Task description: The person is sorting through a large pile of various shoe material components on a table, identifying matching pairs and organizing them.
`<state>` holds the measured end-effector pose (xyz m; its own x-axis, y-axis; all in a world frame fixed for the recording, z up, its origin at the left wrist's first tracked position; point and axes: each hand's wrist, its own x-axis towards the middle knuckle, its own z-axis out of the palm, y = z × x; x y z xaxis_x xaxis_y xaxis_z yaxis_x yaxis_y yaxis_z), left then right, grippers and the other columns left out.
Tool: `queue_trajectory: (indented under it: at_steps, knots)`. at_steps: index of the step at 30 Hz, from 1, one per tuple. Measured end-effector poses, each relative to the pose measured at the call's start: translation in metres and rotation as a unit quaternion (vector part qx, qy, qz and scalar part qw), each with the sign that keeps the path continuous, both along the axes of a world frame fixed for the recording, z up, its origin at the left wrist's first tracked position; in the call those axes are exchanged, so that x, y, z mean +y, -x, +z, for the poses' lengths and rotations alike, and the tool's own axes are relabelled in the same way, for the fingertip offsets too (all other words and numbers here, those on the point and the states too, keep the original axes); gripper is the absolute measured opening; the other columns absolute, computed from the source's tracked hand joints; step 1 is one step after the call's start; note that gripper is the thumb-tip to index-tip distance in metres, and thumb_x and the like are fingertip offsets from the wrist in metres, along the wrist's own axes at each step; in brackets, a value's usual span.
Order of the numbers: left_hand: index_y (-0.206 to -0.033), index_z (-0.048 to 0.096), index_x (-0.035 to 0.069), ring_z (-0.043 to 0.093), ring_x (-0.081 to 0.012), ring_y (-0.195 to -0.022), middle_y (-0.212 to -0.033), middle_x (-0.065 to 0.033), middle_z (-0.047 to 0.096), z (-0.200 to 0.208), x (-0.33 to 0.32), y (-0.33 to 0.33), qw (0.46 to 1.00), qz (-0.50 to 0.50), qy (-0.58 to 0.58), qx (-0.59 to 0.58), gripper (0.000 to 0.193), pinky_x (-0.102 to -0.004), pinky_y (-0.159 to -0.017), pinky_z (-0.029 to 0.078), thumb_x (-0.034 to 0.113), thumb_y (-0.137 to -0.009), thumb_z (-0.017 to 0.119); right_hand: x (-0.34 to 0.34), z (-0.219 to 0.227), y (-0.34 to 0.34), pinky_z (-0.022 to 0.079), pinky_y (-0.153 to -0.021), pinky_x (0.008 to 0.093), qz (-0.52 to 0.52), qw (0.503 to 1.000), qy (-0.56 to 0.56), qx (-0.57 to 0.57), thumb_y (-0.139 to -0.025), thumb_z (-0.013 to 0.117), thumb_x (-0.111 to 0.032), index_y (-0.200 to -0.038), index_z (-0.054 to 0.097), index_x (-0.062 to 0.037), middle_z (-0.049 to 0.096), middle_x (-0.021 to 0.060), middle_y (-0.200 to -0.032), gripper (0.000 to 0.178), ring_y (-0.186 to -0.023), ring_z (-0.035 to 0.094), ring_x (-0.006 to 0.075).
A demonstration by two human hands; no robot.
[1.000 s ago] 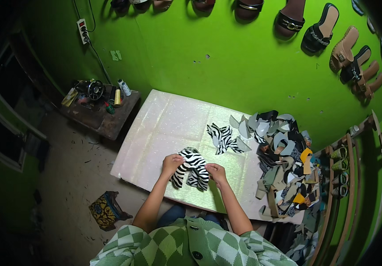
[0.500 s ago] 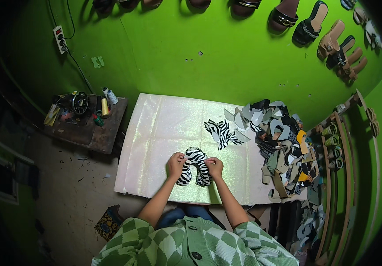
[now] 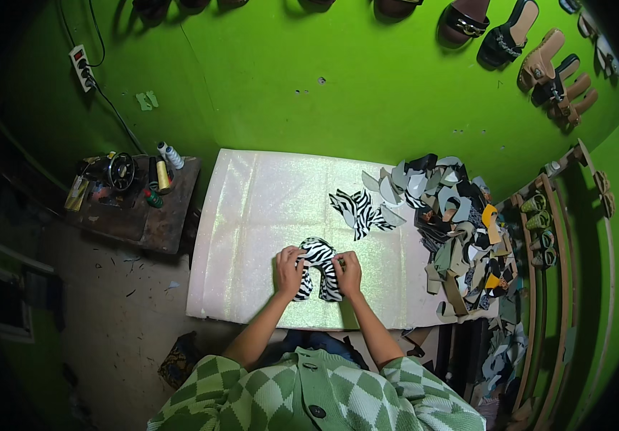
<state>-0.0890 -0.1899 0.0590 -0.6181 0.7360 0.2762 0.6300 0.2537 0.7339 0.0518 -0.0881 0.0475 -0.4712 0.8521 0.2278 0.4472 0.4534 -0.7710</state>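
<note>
At the near middle of our pale, shimmering-covered table (image 3: 252, 215), our right hand (image 3: 347, 273) pinches the edge of a zebra-striped, arch-shaped piece (image 3: 318, 250); our left hand (image 3: 290, 271) touches its other side, pinching or not we cannot tell. Multicoloured flat scraps (image 3: 460, 241) heap on the table's right end, a black sewing machine (image 3: 121, 171) stands left of it, and a bright green wall (image 3: 266, 86) rises behind.

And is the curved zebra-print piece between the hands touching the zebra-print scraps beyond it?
Apart: the head view shows a strip of pale tabletop between the curved zebra-print piece and the zebra-print scraps up to its right.
</note>
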Motion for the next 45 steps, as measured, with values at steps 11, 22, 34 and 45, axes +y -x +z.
queue_trajectory:
  at_steps: [11, 22, 34, 45]
  knots:
    - [-0.130, 0.035, -0.004, 0.026, -0.0332, -0.130, -0.140, -0.0147, 0.031, -0.022, -0.002, -0.004, 0.964, -0.142, 0.104, 0.200, 0.052, -0.0417, -0.104, 0.025, 0.017, -0.083, 0.048, -0.001, -0.004, 0.006, 0.036, -0.089, 0.0386, 0.102, 0.977, -0.165, -0.083, -0.075, 0.055, -0.005, -0.107, 0.052, -0.0048, 0.051, 0.0101, -0.117, 0.032, -0.109, 0.048, 0.0275]
    - [-0.133, 0.026, -0.006, 0.015, -0.0364, -0.133, -0.143, -0.0204, 0.018, -0.020, 0.002, -0.008, 0.941, -0.185, 0.210, 0.190, 0.064, -0.0438, -0.107, 0.017, 0.032, -0.085, 0.045, -0.006, -0.016, 0.004, 0.023, -0.102, 0.0460, 0.209, 0.940, -0.157, -0.221, -0.084, 0.043, -0.018, -0.134, 0.034, -0.0087, 0.032, 0.0060, -0.140, 0.052, -0.129, 0.030, 0.0251]
    - [-0.126, 0.045, 0.006, 0.028, -0.0376, -0.126, -0.133, -0.0214, 0.035, -0.036, 0.003, 0.010, 0.987, -0.150, 0.046, 0.031, 0.040, -0.0434, -0.100, 0.028, 0.016, -0.087, 0.050, 0.014, -0.014, 0.011, 0.035, -0.091, 0.0360, 0.141, 0.986, 0.083, 0.035, -0.082, 0.058, -0.017, -0.103, 0.064, -0.0124, 0.052, 0.0124, -0.114, 0.022, -0.106, 0.049, 0.0283]
    - [-0.102, 0.055, -0.004, 0.052, -0.0372, -0.099, -0.104, -0.0244, 0.056, -0.078, 0.007, 0.020, 0.944, 0.121, 0.217, -0.217, 0.055, -0.0427, -0.084, 0.042, 0.045, -0.079, 0.060, 0.035, -0.035, 0.019, 0.046, -0.080, 0.0341, 0.029, 0.958, 0.243, -0.148, -0.059, 0.079, -0.044, -0.114, 0.045, 0.0115, 0.056, 0.0226, -0.102, 0.085, -0.093, 0.056, 0.0282]
